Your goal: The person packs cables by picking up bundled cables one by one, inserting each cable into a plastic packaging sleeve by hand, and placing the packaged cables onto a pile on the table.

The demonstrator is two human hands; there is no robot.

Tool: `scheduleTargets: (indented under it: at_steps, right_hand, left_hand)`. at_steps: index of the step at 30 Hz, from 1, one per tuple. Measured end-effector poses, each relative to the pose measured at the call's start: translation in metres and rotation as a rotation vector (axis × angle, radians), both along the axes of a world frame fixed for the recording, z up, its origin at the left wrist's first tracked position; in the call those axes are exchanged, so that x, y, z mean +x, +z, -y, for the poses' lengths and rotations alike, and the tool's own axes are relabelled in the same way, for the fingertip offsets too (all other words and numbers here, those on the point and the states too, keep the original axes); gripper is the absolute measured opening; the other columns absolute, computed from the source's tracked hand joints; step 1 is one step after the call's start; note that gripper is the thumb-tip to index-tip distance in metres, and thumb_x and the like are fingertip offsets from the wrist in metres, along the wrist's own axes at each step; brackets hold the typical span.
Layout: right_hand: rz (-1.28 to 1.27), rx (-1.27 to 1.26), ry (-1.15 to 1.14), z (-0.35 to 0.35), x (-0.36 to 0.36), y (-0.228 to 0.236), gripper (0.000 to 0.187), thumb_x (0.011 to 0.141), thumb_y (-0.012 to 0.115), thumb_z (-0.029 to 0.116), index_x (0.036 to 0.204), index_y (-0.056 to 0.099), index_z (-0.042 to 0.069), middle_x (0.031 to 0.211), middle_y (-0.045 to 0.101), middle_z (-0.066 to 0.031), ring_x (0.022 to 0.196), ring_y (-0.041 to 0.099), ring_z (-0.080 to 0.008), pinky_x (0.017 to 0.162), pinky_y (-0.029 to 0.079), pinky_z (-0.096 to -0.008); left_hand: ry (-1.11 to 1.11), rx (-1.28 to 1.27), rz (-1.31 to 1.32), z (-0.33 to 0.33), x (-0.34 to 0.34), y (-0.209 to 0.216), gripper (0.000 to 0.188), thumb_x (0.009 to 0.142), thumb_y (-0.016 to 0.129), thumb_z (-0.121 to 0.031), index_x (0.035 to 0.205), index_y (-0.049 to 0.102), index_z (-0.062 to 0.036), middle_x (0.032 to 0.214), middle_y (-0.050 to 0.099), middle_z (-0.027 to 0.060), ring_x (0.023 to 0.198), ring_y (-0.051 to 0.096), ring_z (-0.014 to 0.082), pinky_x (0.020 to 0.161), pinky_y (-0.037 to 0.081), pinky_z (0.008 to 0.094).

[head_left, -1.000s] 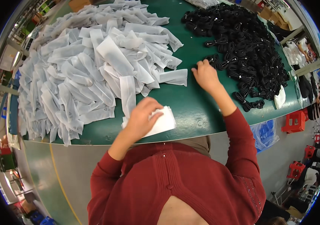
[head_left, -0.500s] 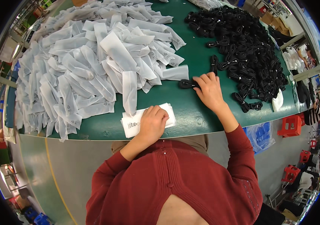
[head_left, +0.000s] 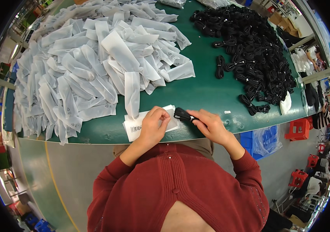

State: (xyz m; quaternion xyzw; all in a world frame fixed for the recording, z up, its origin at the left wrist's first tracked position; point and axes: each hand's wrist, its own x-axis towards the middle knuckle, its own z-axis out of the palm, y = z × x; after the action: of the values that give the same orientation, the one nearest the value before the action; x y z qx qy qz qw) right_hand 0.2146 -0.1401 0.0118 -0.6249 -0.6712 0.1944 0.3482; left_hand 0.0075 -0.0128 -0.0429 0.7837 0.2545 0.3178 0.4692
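R hand [head_left: 212,126] grips blk cable [head_left: 181,114]; L hand [head_left: 154,124] at wht bags [head_left: 134,130], grip unclear.

2 hands [head_left: 215,127]; 1 blk cable bundle [head_left: 181,115] held. 1 stack wht bags [head_left: 134,129], 8 o'clock, qty unclear. 1 heap pale bags [head_left: 83,81], 10 o'clock, 1 heap blk bundles [head_left: 250,58], 2 o'clock: both uncountable. 3+ red stools [head_left: 298,130], 3-4 o'clock.

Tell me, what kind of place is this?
Probably a factory workshop: a green worktable holds a heap of frosted sleeves and a pile of bundled black cables, with red stools nearby.
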Motion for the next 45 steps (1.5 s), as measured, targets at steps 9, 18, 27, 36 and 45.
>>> scheduleTargets:
  at_steps: [9, 18, 27, 36, 45]
  right_hand:
    - [-0.026, 0.029, 0.179, -0.009, -0.001, -0.025, 0.029, 0.094, 0.062, 0.012, 0.123, 0.063, 0.007, 0.082, 0.064, -0.0078, 0.067, 0.063, -0.0222, 0.056, 0.048, -0.0338]
    - [-0.413, -0.194, 0.023, -0.020, -0.020, -0.013, 0.020, 0.093, 0.063, 0.008, 0.112, 0.068, 0.004, 0.094, 0.059, -0.0070, 0.085, 0.057, -0.0170, 0.073, 0.045, -0.0276]
    - [-0.308, 0.423, -0.061, -0.048, -0.009, 0.002, 0.036, 0.083, 0.067, -0.007, 0.117, 0.064, 0.003, 0.119, 0.055, -0.0150, 0.086, 0.061, -0.0180, 0.073, 0.052, -0.0293]
    - [0.717, 0.115, -0.777, -0.079, 0.125, -0.060, 0.032, 0.087, 0.073, 0.025, 0.116, 0.066, 0.013, 0.111, 0.056, -0.0155, 0.096, 0.061, -0.0338, 0.076, 0.054, -0.0420]
    - [0.322, 0.080, -0.633, -0.055, 0.078, -0.047, 0.030, 0.086, 0.058, 0.002, 0.116, 0.054, -0.003, 0.105, 0.060, -0.0254, 0.087, 0.063, -0.0446, 0.073, 0.053, -0.0489]
  left_hand:
    - [-0.128, 0.126, 0.026, -0.003, -0.003, 0.009, 0.016, 0.081, 0.066, 0.006, 0.091, 0.055, -0.0012, 0.094, 0.058, 0.0127, 0.085, 0.059, 0.0303, 0.074, 0.050, 0.0367]
    - [-0.166, 0.354, 0.014, -0.017, 0.004, 0.027, 0.022, 0.075, 0.066, 0.007, 0.090, 0.053, -0.0025, 0.100, 0.056, 0.0129, 0.092, 0.052, 0.0345, 0.080, 0.045, 0.0410]
    - [-0.202, -0.095, 0.205, -0.061, 0.008, 0.066, 0.006, 0.092, 0.061, -0.005, 0.092, 0.055, -0.0050, 0.106, 0.058, 0.0039, 0.090, 0.054, 0.0146, 0.079, 0.044, 0.0257]
    - [0.383, 0.183, 0.452, -0.157, 0.011, 0.133, 0.024, 0.096, 0.062, -0.012, 0.118, 0.062, -0.0038, 0.106, 0.061, 0.0026, 0.089, 0.055, 0.0105, 0.081, 0.045, 0.0257]
    - [-0.132, 0.212, -0.136, -0.016, -0.001, 0.014, 0.025, 0.081, 0.076, -0.010, 0.099, 0.061, -0.0011, 0.098, 0.058, 0.0131, 0.089, 0.061, 0.0322, 0.074, 0.052, 0.0379]
